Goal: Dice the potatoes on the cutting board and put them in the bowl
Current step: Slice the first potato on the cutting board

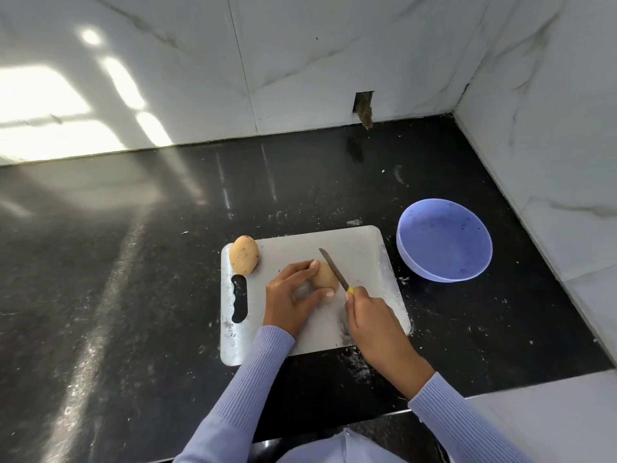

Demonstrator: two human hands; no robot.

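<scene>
Knife set on a held potato, bowl waiting at the right

On the black tabletop point(133, 262) lies a grey cutting board point(367, 242), its handle slot at the left edge. A whole potato point(243, 254) sits on the board's far left corner, overlapping its edge. Near the board's middle, the left hand point(293, 295) curls around a second potato point(325, 277), thumb and fingertips pinching it from the left side. The right hand point(374, 320) grips a yellow-handled knife point(334, 269), whose blade rests across the top of that held potato, tip pointing away from the person. Just beside the board's far right corner stands a lilac bowl point(444, 240), apart from the board, near the marble wall point(551, 128)
</scene>
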